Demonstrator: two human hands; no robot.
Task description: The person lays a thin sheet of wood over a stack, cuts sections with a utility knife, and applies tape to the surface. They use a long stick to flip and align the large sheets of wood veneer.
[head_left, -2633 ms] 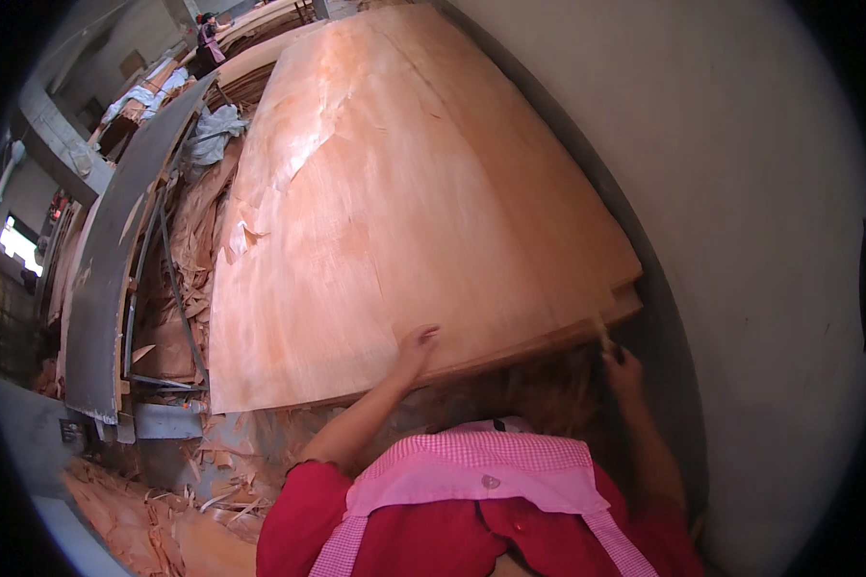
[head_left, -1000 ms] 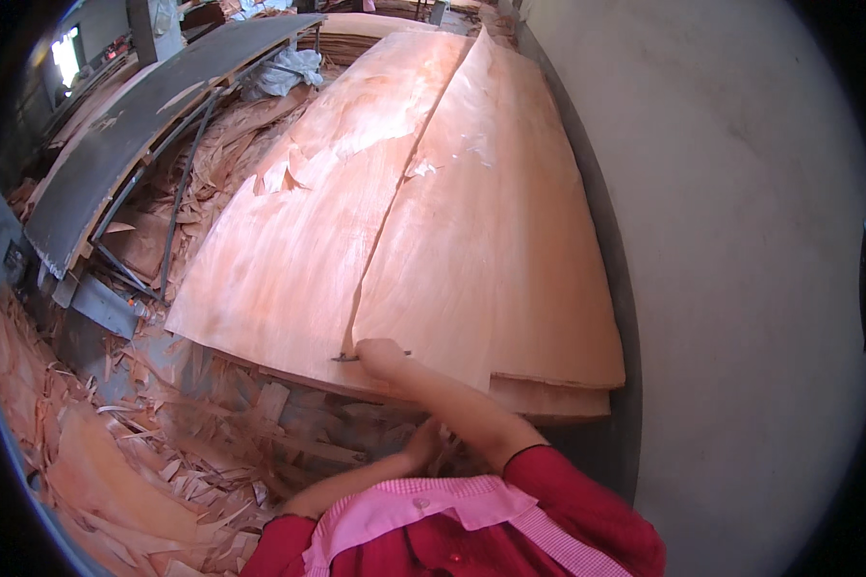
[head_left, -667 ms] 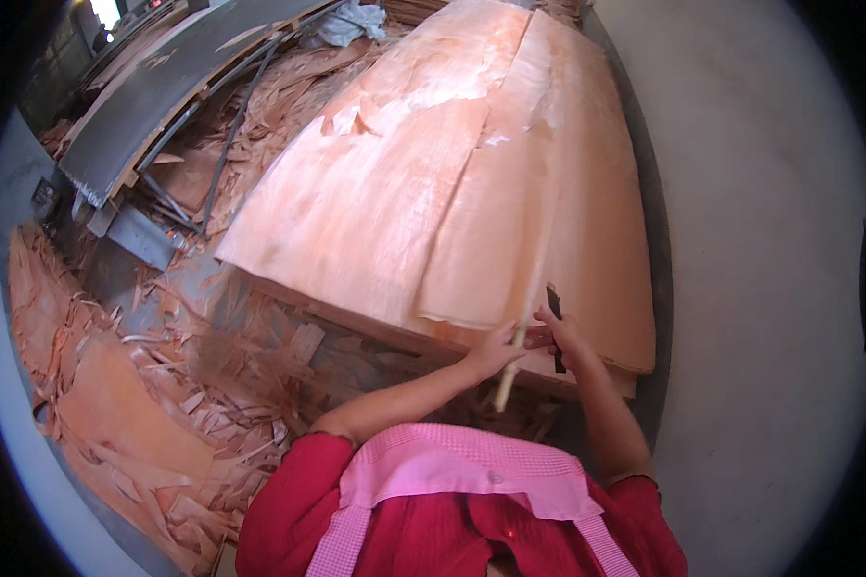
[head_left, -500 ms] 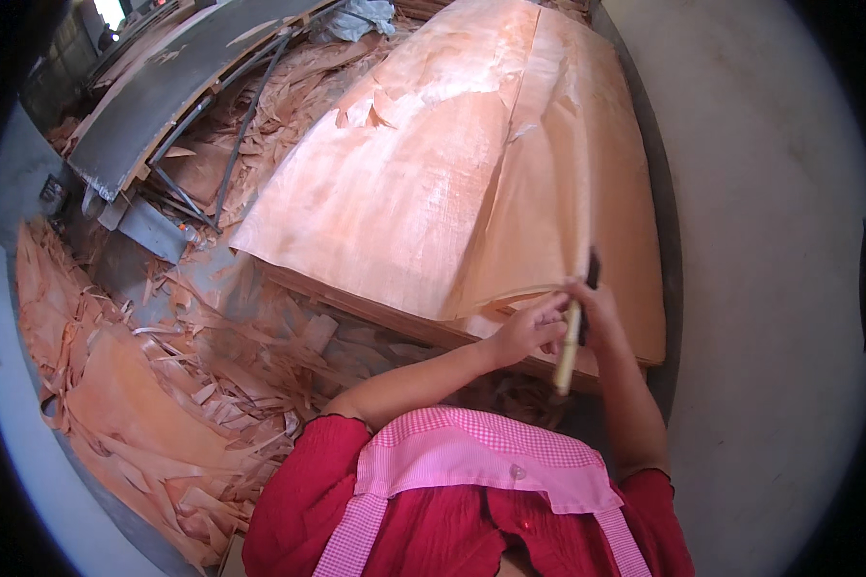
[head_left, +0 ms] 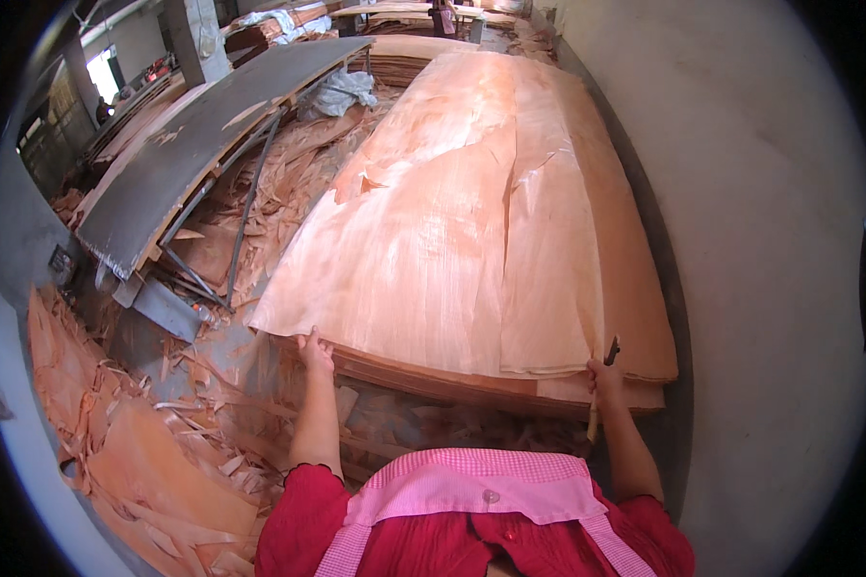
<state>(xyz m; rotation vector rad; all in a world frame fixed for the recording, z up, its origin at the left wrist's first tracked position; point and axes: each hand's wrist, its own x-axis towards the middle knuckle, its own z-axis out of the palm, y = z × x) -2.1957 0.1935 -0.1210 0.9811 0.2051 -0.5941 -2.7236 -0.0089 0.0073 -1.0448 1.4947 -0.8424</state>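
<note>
A large stack of thin, pinkish-tan wood veneer sheets (head_left: pixel 404 279) spreads out before me. At its near left, my left hand (head_left: pixel 316 353) pinches the front edge of the top sheet, thumb above. My right hand (head_left: pixel 605 383) is closed round a slim tool (head_left: pixel 613 350) with a dark end above the fist and a pale, stick-like length below it; its exact kind is unclear. That hand also meets the near right corner of a narrower veneer piece (head_left: pixel 553 288), which lies flat along the stack's right side. Whether its fingers grip this piece is hidden.
Torn veneer scraps (head_left: pixel 173 462) heap on the floor at left and under the stack's front. A dark-topped table (head_left: pixel 212 125) on metal legs stands left, with a crumpled plastic sheet (head_left: pixel 342 91) behind. A pale wall (head_left: pixel 760 240) runs close along the right.
My hands have parted: the left went to the stack's near left edge, the right stayed near the right corner with the tool. The raised, folded veneer piece now lies flat. My view tilted up.
</note>
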